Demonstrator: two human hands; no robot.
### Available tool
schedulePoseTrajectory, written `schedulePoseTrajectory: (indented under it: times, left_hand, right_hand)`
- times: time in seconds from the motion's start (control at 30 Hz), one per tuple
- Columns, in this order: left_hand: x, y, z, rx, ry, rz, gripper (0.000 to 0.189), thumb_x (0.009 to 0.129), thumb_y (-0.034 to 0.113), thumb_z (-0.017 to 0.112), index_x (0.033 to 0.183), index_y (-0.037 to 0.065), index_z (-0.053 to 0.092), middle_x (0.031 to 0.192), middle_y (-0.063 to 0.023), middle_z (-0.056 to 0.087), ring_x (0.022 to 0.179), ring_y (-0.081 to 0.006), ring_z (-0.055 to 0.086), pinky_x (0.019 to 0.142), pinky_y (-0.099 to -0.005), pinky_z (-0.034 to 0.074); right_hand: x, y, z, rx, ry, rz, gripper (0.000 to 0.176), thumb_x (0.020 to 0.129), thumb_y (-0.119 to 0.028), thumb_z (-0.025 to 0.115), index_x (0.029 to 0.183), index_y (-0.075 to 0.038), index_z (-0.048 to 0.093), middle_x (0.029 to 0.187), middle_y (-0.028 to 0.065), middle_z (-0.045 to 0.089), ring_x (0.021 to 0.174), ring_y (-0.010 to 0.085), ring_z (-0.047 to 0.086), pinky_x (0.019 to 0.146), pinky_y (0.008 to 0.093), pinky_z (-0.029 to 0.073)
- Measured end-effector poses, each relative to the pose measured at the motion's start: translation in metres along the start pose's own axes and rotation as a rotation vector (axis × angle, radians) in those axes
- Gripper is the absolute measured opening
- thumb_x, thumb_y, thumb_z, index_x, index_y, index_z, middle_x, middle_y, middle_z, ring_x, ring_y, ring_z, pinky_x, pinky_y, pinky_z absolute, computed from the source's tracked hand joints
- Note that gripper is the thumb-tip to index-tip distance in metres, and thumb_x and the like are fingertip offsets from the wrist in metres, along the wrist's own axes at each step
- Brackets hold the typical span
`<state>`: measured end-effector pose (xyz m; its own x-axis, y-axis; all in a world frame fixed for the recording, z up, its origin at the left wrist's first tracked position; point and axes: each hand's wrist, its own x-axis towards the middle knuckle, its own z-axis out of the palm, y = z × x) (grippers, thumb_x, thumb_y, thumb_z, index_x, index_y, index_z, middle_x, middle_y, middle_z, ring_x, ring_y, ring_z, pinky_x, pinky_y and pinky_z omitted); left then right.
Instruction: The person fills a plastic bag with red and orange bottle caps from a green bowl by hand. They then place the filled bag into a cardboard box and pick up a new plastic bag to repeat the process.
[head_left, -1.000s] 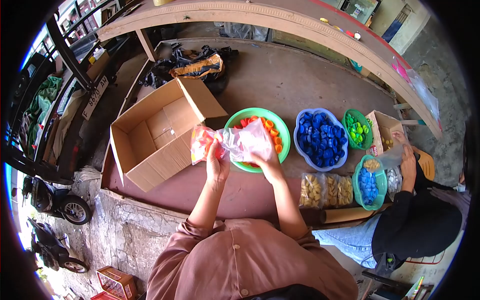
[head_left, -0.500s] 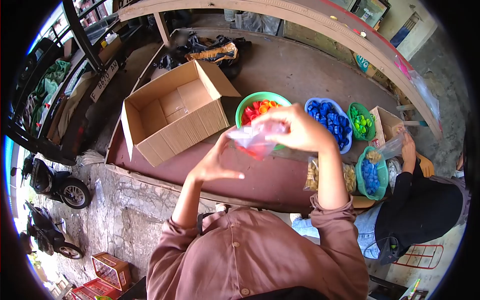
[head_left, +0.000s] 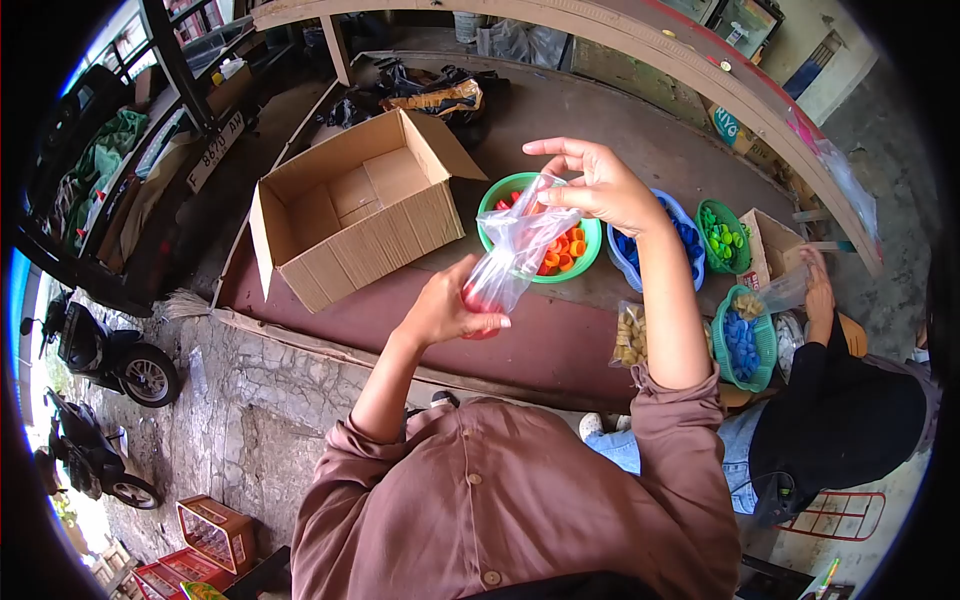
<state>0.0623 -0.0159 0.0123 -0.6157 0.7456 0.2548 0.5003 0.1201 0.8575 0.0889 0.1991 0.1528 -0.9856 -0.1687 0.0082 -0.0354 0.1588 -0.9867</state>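
A clear plastic bag [head_left: 513, 252] with red pieces at its bottom hangs between my hands. My left hand [head_left: 447, 304] is wrapped round its lower part. The twisted top of the bag is pinched by my right hand [head_left: 598, 190], in front of a green basin [head_left: 592, 246] of red and orange pieces. To the right stand a blue basin [head_left: 628, 262] of dark blue pieces and a small green basket [head_left: 741, 262] of lime green pieces. An open cardboard box [head_left: 372, 238] stands left of the green basin.
Bags of tan pieces [head_left: 630, 335] lie near the table's front edge, beside a teal basket [head_left: 768, 352] of blue pieces. A co-worker in black [head_left: 835, 425] sits at the right, one hand at a clear bag. A wooden beam [head_left: 600, 18] crosses the top. Black plastic lies behind the box.
The bag is now stretched and twisted between my hands. My left hand has closed round its lower part, and my right hand has moved up with the top. The co-worker's hand has risen slightly.
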Motion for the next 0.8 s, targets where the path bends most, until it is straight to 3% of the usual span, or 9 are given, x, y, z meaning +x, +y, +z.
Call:
schedulePoseTrajectory:
  times: [0.13, 0.2, 0.27, 0.37, 0.5, 0.57, 0.7, 0.77, 0.8]
  left_hand:
    - [0.005, 0.003, 0.011, -0.081, 0.096, 0.364, 0.030, 0.074, 0.015, 0.068, 0.098, 0.001, 0.058, 0.083, -0.0101, 0.061, 0.073, -0.0218, 0.058, 0.071, -0.0312, 0.046]
    - [-0.001, -0.013, 0.017, -0.236, -0.021, 0.172, 0.027, 0.074, 0.013, 0.067, 0.097, 0.001, 0.058, 0.082, -0.0101, 0.061, 0.074, -0.0212, 0.058, 0.071, -0.0310, 0.046]
    - [-0.001, -0.012, 0.008, -0.375, -0.213, -0.180, 0.023, 0.074, 0.010, 0.065, 0.095, 0.001, 0.059, 0.080, -0.0114, 0.063, 0.075, -0.0180, 0.059, 0.070, -0.0303, 0.047]
    - [-0.003, -0.023, -0.007, -0.053, -0.253, 0.022, 0.022, 0.073, 0.008, 0.065, 0.093, 0.000, 0.059, 0.082, -0.0135, 0.063, 0.074, -0.0201, 0.060, 0.069, -0.0310, 0.047]
    - [-0.002, 0.018, -0.027, -0.033, -0.301, 0.024, 0.023, 0.072, 0.008, 0.064, 0.093, 0.000, 0.058, 0.081, -0.0177, 0.062, 0.071, -0.0276, 0.060, 0.068, -0.0333, 0.047]
    - [-0.007, 0.028, -0.043, -0.052, -0.357, -0.035, 0.024, 0.071, 0.011, 0.065, 0.092, 0.000, 0.058, 0.078, -0.0183, 0.061, 0.070, -0.0292, 0.060, 0.066, -0.0346, 0.046]
    - [-0.021, 0.002, -0.071, 0.218, -0.462, -0.090, 0.031, 0.069, 0.019, 0.067, 0.092, 0.001, 0.058, 0.075, -0.0168, 0.061, 0.068, -0.0300, 0.059, 0.064, -0.0346, 0.046]
    - [-0.024, -0.005, -0.075, 0.139, -0.454, -0.181, 0.032, 0.068, 0.019, 0.068, 0.094, 0.001, 0.059, 0.075, -0.0167, 0.061, 0.067, -0.0292, 0.058, 0.064, -0.0334, 0.046]
    - [-0.025, -0.009, -0.071, 0.078, -0.400, -0.075, 0.032, 0.070, 0.019, 0.069, 0.094, 0.000, 0.059, 0.075, -0.0156, 0.062, 0.067, -0.0255, 0.059, 0.064, -0.0320, 0.046]
  right_hand:
    - [0.005, -0.004, 0.005, -0.099, -0.087, -0.058, 0.045, 0.073, 0.000, 0.064, 0.116, -0.004, 0.050, 0.084, 0.0039, 0.057, 0.075, 0.0101, 0.059, 0.066, 0.0212, 0.049]
    - [-0.001, -0.016, 0.005, -0.214, -0.076, -0.123, 0.044, 0.070, 0.001, 0.066, 0.112, -0.004, 0.054, 0.077, 0.0027, 0.059, 0.070, 0.0076, 0.058, 0.062, 0.0195, 0.047]
    - [-0.009, -0.027, -0.010, -0.386, 0.152, -0.126, 0.041, 0.070, -0.001, 0.066, 0.110, -0.004, 0.055, 0.079, 0.0043, 0.061, 0.066, 0.0078, 0.058, 0.060, 0.0208, 0.048]
    - [-0.021, -0.038, -0.032, -0.844, 0.882, -0.446, 0.038, 0.070, 0.001, 0.064, 0.107, -0.003, 0.054, 0.084, 0.0035, 0.060, 0.067, 0.0094, 0.058, 0.062, 0.0215, 0.047]
    - [-0.017, -0.004, 0.055, -1.212, 0.026, -0.798, 0.036, 0.065, -0.006, 0.065, 0.100, -0.005, 0.057, 0.083, 0.0062, 0.061, 0.072, 0.0237, 0.061, 0.072, 0.0333, 0.046]
    - [-0.023, 0.009, 0.055, -1.041, -0.446, -0.114, 0.022, 0.066, -0.008, 0.064, 0.087, -0.004, 0.061, 0.077, 0.0085, 0.062, 0.074, 0.0242, 0.061, 0.073, 0.0331, 0.046]
    - [-0.033, -0.026, -0.030, -0.306, 0.212, -0.400, 0.013, 0.075, 0.001, 0.059, 0.086, -0.003, 0.061, 0.074, 0.0080, 0.063, 0.058, 0.0139, 0.060, 0.047, 0.0222, 0.047]
    - [-0.041, -0.052, -0.053, -0.512, 0.684, -0.419, 0.024, 0.076, -0.009, 0.064, 0.098, -0.006, 0.056, 0.082, 0.0073, 0.062, 0.069, 0.0128, 0.061, 0.059, 0.0225, 0.049]
    - [-0.038, -0.046, -0.039, -0.559, 0.537, -0.506, 0.031, 0.074, -0.008, 0.065, 0.103, -0.005, 0.054, 0.082, 0.0060, 0.063, 0.070, 0.0126, 0.061, 0.062, 0.0225, 0.049]
